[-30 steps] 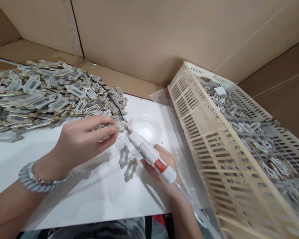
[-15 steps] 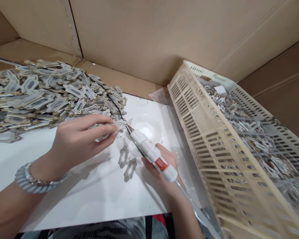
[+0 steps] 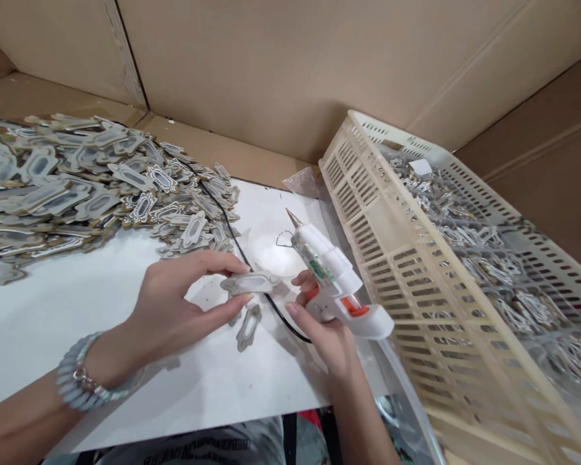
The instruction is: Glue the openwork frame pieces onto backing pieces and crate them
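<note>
My left hand pinches a flat grey ornate frame piece level above the white table. My right hand grips a white glue gun with an orange trigger, its nozzle tipped up and away from the piece. Some right-hand fingers reach toward the held piece. Two thin frame-shaped cut-outs lie on the table just under my hands. A black cord runs from the gun across the table.
A big pile of similar gold-edged pieces covers the table's left back. A small white dish sits behind my hands. A cream slotted plastic crate full of white cut-outs stands at the right. Cardboard walls enclose the back.
The glue gun has lifted off the piece and swung up to the right. My left hand has brought the piece down and nearer, turned flat.
</note>
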`<state>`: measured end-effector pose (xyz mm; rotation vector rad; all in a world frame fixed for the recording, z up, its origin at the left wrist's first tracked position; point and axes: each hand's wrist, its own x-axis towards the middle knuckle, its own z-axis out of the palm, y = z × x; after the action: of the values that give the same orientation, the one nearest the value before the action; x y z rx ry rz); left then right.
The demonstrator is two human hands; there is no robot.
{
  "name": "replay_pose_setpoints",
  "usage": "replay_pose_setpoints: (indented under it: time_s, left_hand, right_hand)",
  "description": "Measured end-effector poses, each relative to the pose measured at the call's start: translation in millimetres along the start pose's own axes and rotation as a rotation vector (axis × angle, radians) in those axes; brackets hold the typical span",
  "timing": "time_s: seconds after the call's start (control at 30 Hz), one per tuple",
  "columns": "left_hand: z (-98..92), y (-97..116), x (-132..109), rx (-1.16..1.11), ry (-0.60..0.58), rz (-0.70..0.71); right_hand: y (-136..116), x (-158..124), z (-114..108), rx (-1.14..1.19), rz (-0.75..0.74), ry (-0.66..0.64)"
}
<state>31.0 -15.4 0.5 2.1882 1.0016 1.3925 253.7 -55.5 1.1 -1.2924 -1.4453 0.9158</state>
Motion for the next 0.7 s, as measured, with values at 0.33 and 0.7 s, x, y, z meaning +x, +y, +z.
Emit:
replay_pose_setpoints:
  time_s: [0.33, 0.7]
  left_hand:
    - [15.5, 11, -12, -0.272, 0.009, -0.143]
    - [17.5, 13, 2, -1.185, -0.370, -1.086]
  right_hand:
    - [-3, 0, 6, 0.160, 0.097, -0.091]
    - [-2, -4, 6, 0.218, 0.085, -0.136]
